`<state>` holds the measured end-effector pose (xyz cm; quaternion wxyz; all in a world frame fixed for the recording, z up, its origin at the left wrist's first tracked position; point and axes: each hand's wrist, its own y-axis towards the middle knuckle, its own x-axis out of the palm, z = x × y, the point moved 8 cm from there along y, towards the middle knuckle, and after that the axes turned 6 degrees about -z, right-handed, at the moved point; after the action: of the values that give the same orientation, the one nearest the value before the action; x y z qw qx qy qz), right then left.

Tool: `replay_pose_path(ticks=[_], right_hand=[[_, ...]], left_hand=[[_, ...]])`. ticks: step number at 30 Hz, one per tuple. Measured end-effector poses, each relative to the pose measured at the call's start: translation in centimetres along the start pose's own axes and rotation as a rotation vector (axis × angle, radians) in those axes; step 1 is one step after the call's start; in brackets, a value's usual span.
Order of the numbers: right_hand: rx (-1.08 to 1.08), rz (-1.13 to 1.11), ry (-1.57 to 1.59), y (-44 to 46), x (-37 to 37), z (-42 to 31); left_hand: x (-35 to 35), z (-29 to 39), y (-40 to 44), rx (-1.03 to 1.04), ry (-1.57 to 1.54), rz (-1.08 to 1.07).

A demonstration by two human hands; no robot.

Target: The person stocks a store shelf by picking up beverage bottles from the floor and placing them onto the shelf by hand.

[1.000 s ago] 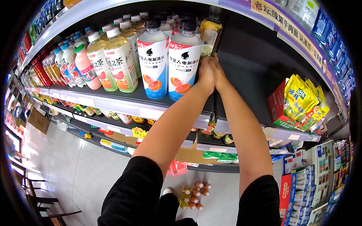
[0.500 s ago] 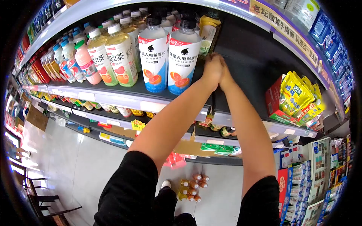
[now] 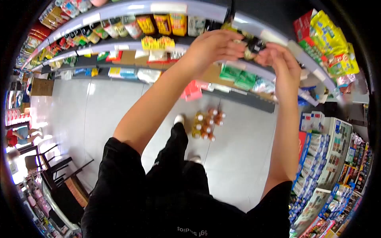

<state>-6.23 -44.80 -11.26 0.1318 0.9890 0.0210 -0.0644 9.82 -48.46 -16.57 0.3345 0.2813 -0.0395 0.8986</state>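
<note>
My left hand (image 3: 217,48) is raised in front of the shelf edge, its fingers stretched out toward the right. My right hand (image 3: 281,59) faces it from the other side, fingers loosely bent and apart. A jar with a dark lid (image 3: 254,45) shows in the gap between my fingertips; whether they touch it I cannot tell. Nothing is plainly gripped in either hand. Left of my left hand, yellow-and-black packages (image 3: 162,24) line the same shelf level.
Several capped bottles (image 3: 207,125) stand on the floor by my feet. Yellow seasoning packets (image 3: 331,33) sit in a red box at the upper right. Green packets (image 3: 239,75) lie on a lower shelf. Dark chairs (image 3: 59,174) are at the left.
My view has tilted down, so the tall bottles on the upper shelf are out of sight. My hands, together before at that shelf, have come apart and sit lower at its front edge.
</note>
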Motion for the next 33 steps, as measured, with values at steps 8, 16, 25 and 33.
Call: replay_pose_path(ticks=[8, 16, 25, 33], right_hand=[[0.825, 0.02, 0.111, -21.1, 0.9, 24.1], [1.21, 0.053, 0.166, -33.6, 6.3, 41.2], [0.896, -0.166, -0.253, -35.6, 10.7, 57.7], [0.854, -0.502, -0.824, -32.1, 14.9, 63.4]], left_hand=[[-12.6, -25.5, -21.8, -0.507, 0.002, 0.534], [-15.3, -41.3, -30.0, -0.902, 0.072, 0.676], [-19.7, -53.7, -26.0, -0.809, 0.332, 0.413], [-22.8, -60.3, -21.5, -0.792, 0.295, 0.45]])
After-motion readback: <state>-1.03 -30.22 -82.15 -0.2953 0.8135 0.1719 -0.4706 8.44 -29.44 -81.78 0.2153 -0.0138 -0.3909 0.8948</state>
